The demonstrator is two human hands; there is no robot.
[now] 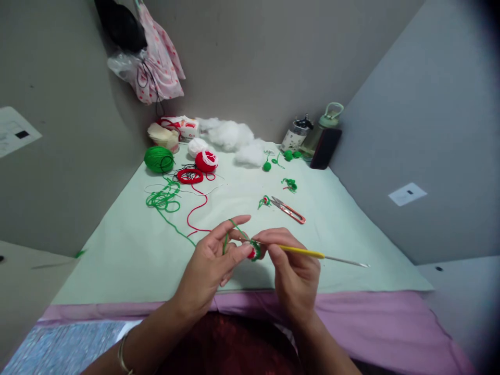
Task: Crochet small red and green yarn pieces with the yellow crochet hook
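Observation:
Between thumb and fingers, my left hand pinches a small red and green crochet piece. Green yarn runs from a loose tangle on the table up over my raised left index finger to the piece. My right hand grips a crochet hook with a yellow handle, its thin tip at the top edge of the piece. The hook's other metal end points out to the right. My fingers partly hide the piece.
Thread snips lie beyond my hands, beside small crocheted bits. Yarn balls, green and red-white, sit at the back left. White stuffing lies along the back wall. A phone leans against a bottle at right.

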